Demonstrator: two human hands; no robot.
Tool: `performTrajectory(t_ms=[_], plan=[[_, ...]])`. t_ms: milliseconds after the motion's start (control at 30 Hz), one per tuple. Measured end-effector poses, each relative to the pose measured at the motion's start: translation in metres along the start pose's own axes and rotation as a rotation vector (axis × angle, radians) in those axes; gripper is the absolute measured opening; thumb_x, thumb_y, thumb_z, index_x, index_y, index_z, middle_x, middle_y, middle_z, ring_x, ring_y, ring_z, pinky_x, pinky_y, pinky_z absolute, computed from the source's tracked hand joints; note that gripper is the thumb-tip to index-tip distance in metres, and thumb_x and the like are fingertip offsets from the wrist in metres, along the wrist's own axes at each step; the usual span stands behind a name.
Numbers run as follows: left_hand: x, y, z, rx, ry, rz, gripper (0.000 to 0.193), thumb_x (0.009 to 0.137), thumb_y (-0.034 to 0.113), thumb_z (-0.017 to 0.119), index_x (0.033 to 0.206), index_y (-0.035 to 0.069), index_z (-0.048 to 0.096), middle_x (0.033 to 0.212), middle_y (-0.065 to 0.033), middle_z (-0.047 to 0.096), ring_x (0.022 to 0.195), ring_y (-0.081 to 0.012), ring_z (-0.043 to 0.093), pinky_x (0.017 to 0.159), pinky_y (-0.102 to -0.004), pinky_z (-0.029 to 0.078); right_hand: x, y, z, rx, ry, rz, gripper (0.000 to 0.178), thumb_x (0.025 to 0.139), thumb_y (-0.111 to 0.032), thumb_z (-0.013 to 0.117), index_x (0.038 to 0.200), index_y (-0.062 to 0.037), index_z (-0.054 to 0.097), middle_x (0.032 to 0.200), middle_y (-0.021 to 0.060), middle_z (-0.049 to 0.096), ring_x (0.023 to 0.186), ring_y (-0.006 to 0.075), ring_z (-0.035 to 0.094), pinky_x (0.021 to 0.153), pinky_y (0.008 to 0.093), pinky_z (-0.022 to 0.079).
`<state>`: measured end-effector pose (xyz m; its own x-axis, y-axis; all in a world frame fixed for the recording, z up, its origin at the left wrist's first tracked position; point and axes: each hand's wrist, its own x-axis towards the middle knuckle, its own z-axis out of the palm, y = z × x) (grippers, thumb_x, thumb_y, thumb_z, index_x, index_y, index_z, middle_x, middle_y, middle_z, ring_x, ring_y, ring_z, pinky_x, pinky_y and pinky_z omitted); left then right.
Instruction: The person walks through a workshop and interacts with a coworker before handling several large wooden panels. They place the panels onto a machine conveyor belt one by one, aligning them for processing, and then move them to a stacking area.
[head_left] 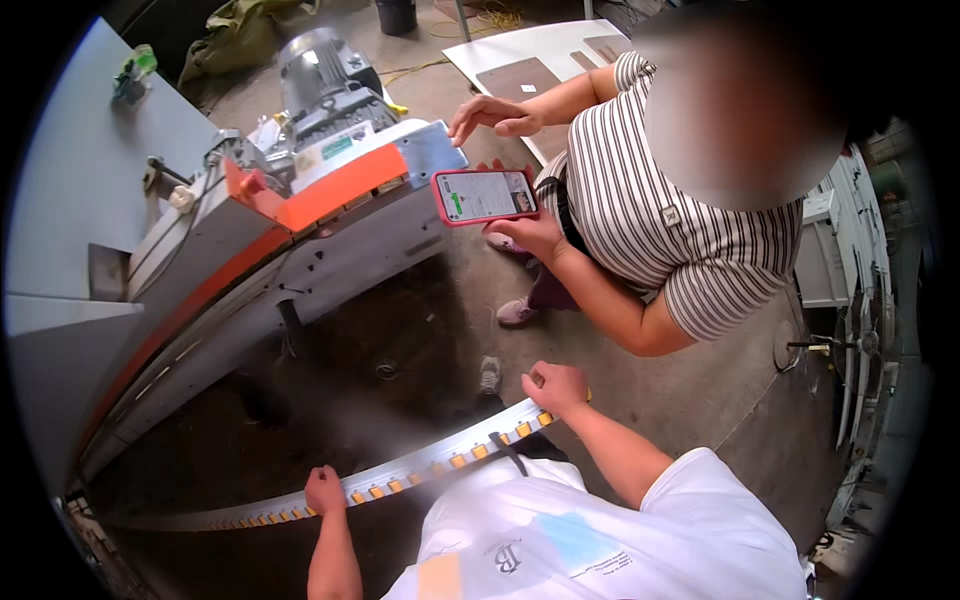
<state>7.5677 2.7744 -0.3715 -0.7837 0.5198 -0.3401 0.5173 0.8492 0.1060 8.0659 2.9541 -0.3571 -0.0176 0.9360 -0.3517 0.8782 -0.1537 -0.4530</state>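
A long pale metal rail (410, 467) with a row of yellow blocks along its near edge crosses in front of my body. It runs from my right side to the far lower left. My left hand (325, 490) is closed on the rail partway along. Near the rail's right end, my right hand (557, 388) grips it with curled fingers. A dark strap (508, 453) lies over the rail between my hands. Across from me, a person in a striped shirt (640, 220) holds a phone in a red case (485, 197), their other hand raised above it.
Ahead on the left stands a machine with a grey motor (325, 85), an orange guard (345, 187) and a large white panel (90, 150). A white table (480, 55) with brown boards is behind the person. White racks and parts (850, 260) line the right side.
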Motion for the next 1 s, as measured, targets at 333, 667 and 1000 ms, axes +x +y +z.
performTrajectory(t_ms=[333,667,1000], plan=[[0.004,0.007,0.002,0.016,-0.012,0.051,0.029,0.094,0.035,0.061,0.094,0.007,0.071,0.088,-0.0154,0.073,0.084,-0.0396,0.068,0.074,-0.0471,0.052,0.007,0.005,0.008,-0.006,0.015,0.008,0.025,0.086,-0.04,0.071,0.077,-0.0168,0.069,0.07,0.0047,0.069,0.068,0.0305,0.069,0.063,0.0445,0.053],[0.007,-0.006,0.008,0.039,-0.024,0.124,0.032,0.096,0.036,0.055,0.094,0.007,0.068,0.092,-0.0166,0.072,0.088,-0.0429,0.067,0.075,-0.05,0.05,0.008,-0.005,0.0,-0.038,-0.02,0.026,0.028,0.086,-0.041,0.069,0.079,-0.0133,0.067,0.077,0.0076,0.07,0.076,0.0331,0.069,0.069,0.0454,0.054],[-0.002,0.008,-0.008,0.059,-0.038,0.073,0.034,0.094,0.038,0.056,0.09,0.007,0.069,0.09,-0.0184,0.073,0.088,-0.0456,0.067,0.076,-0.053,0.052,0.002,-0.002,0.002,-0.008,-0.003,0.019,0.027,0.081,-0.043,0.074,0.077,-0.0161,0.069,0.077,0.0068,0.071,0.076,0.0318,0.069,0.07,0.0433,0.055]])
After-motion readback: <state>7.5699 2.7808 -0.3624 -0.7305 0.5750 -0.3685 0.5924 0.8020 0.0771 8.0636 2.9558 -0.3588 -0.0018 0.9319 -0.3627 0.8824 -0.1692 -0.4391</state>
